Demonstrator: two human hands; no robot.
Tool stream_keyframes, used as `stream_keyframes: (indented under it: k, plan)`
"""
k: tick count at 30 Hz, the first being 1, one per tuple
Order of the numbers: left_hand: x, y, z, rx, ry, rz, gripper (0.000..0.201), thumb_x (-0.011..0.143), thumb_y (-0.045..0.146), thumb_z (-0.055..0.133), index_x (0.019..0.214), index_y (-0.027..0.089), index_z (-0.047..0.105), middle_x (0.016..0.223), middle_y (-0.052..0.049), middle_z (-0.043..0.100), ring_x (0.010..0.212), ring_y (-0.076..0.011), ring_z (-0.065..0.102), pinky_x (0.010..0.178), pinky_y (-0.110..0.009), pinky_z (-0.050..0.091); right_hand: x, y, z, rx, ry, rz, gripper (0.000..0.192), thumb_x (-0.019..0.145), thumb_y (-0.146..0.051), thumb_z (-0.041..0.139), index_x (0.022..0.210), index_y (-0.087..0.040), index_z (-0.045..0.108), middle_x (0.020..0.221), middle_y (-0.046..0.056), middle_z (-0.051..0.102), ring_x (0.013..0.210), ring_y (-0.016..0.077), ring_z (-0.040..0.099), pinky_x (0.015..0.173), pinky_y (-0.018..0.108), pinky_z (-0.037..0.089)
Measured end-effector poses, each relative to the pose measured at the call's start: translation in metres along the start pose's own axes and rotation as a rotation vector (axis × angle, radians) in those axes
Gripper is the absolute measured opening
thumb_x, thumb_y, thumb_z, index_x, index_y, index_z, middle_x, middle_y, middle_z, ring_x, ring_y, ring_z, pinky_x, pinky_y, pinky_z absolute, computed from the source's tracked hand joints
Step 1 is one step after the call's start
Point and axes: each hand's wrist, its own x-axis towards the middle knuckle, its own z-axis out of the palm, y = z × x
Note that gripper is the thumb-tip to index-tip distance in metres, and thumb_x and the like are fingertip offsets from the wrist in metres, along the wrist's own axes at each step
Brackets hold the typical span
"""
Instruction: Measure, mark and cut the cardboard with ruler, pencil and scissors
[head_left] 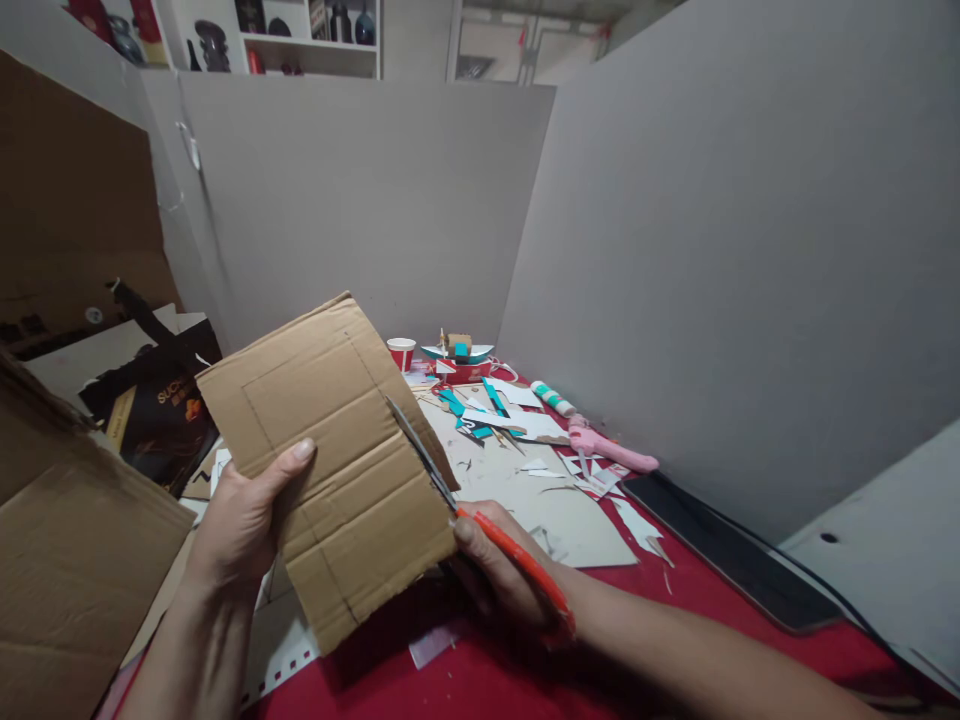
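Observation:
A brown piece of cardboard [352,450] with pencilled lines is held up, tilted, in the middle of the view. My left hand [247,510] grips its left edge, thumb on top and the other fingers hidden behind. My right hand [502,570] is closed round the orange handles of a pair of scissors [517,555]. One grey blade lies across the cardboard's right part, pointing up and left; the other blade is hidden. A strip on the cardboard's right side bends away behind the blade.
Paper scraps [525,425], a pink glue gun [607,445], a paper cup [402,352] and a model boat [457,350] lie on the red-covered table [622,620]. Cardboard boxes [67,540] and a dark bag [157,400] stand left. Grey partitions [360,200] enclose the table.

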Motion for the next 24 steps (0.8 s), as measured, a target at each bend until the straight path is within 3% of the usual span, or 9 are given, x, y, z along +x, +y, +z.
stream_keyframes:
  k: [13,20,24]
  plan:
    - [-0.0023,0.0013,-0.001,-0.002,-0.019,-0.011,0.065,0.063,0.026,0.09,0.124,0.021,0.067,0.101,-0.004,0.079,0.088,-0.0189,0.075,0.073,-0.02,0.059,-0.0016,0.0033,-0.0001,-0.021,-0.026,-0.026,0.065,0.095,-0.075,0.029,0.062,-0.021,0.044,0.041,-0.004,0.04,0.038,0.0089,0.036,0.04,0.024,0.024]
    - [-0.003,0.0004,0.0022,-0.011,-0.029,-0.078,0.07,0.058,0.027,0.092,0.123,0.018,0.067,0.087,-0.006,0.079,0.089,-0.0267,0.076,0.087,-0.034,0.06,0.0037,-0.0015,-0.0064,-0.168,-0.009,-0.036,0.068,0.094,-0.077,0.023,0.065,-0.019,0.046,0.052,-0.002,0.044,0.049,0.01,0.037,0.046,0.024,0.03]
    - [-0.0021,0.0006,0.0031,-0.002,-0.011,-0.062,0.07,0.057,0.026,0.092,0.122,0.019,0.067,0.086,-0.005,0.078,0.089,-0.027,0.076,0.082,-0.033,0.061,0.0045,-0.0053,-0.0056,-0.154,0.014,-0.012,0.068,0.092,-0.079,0.025,0.063,-0.021,0.044,0.05,-0.002,0.042,0.047,0.0106,0.038,0.045,0.025,0.029]
